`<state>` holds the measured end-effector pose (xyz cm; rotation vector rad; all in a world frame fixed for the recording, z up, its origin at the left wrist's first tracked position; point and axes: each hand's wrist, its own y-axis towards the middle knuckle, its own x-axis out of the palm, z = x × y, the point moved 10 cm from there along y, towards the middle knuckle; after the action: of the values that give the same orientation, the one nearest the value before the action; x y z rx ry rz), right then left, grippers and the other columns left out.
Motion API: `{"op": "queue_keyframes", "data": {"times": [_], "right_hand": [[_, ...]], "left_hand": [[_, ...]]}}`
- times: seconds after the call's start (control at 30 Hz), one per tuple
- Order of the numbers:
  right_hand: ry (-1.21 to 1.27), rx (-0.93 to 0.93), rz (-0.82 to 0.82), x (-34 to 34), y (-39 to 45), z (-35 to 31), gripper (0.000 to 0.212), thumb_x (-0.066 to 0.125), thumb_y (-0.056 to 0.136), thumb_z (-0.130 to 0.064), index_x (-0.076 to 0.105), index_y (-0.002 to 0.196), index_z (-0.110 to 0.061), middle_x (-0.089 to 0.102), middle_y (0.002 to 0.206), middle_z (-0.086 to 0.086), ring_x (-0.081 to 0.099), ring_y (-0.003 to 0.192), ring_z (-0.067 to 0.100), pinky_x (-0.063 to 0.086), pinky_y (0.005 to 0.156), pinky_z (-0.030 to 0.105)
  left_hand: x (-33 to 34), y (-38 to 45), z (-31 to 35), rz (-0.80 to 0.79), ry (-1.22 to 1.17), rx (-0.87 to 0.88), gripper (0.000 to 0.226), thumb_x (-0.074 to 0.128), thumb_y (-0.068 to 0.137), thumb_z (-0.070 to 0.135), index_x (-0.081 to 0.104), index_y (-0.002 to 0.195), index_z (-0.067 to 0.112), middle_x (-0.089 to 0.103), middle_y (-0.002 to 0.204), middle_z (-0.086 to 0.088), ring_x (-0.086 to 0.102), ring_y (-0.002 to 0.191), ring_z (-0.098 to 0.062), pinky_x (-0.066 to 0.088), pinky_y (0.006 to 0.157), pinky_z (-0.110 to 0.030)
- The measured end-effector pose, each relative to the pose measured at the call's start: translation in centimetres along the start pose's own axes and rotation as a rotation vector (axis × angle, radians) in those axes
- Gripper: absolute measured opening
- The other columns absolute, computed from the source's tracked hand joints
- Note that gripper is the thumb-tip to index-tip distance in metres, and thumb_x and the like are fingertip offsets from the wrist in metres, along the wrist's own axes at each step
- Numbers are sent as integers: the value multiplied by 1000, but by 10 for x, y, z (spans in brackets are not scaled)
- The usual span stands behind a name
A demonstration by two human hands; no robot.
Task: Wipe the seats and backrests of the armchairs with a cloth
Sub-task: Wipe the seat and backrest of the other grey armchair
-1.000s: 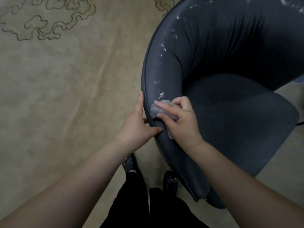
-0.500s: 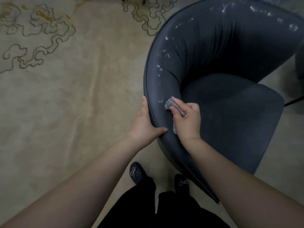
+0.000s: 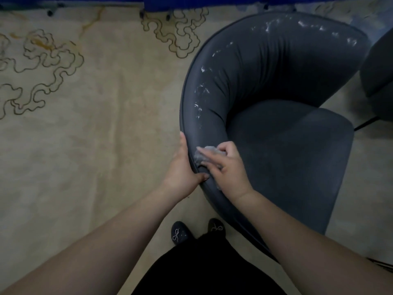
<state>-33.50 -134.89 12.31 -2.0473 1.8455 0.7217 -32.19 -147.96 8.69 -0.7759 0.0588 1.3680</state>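
A dark grey armchair (image 3: 282, 145) with a curved backrest stands on the right of the head view. White flecks run along the top of its backrest. My right hand (image 3: 226, 169) holds a small grey cloth (image 3: 205, 153) bunched under its fingers and presses it against the near end of the backrest rim. My left hand (image 3: 182, 167) grips the outer edge of the same rim, fingers along the outside and thumb on the top, right beside the cloth.
A beige carpet (image 3: 95, 145) with dark cloud-shaped outlines covers the floor to the left. A second dark armchair (image 3: 378, 67) shows at the right edge. My two black shoes (image 3: 179, 233) stand close to the chair's base. Blue furniture runs along the top edge.
My right hand slid the cloth from the inner side of the rim back toward the outer edge, next to my left thumb. The camera tilted up, showing more of the backrest.
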Motion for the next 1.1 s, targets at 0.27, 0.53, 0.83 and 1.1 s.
{"op": "queue_keyframes", "data": {"times": [0.27,0.53,0.83,1.1], "right_hand": [[28,48,88,-4,12,3,42,69,84,-7,65,117,-32,39,100,2,47,91,15,40,87,14],[148,294,258,-12,28,24,35,64,89,-6,65,120,-21,38,100,2,45,84,-19,33,77,-5],[49,183,168,3,68,20,36,67,87,-10,65,120,-23,40,100,5,50,96,19,34,89,4],[-126,-8,84,11,103,-7,41,71,81,-7,67,117,-26,40,98,6,47,95,27,46,89,35]], "left_hand": [[0,-3,1,4,27,-4,128,83,73,19,-19,149,31,28,155,7,43,132,-15,43,102,-27],[-1,-2,0,52,-3,-9,119,78,75,15,-11,151,34,18,158,12,52,126,-23,48,100,-40],[-26,46,6,-25,-37,65,121,82,72,16,-5,153,33,18,159,14,50,127,-26,47,100,-45],[-42,88,18,-214,-100,118,123,84,71,13,-6,152,38,26,148,25,59,116,-16,53,93,-40]]}}
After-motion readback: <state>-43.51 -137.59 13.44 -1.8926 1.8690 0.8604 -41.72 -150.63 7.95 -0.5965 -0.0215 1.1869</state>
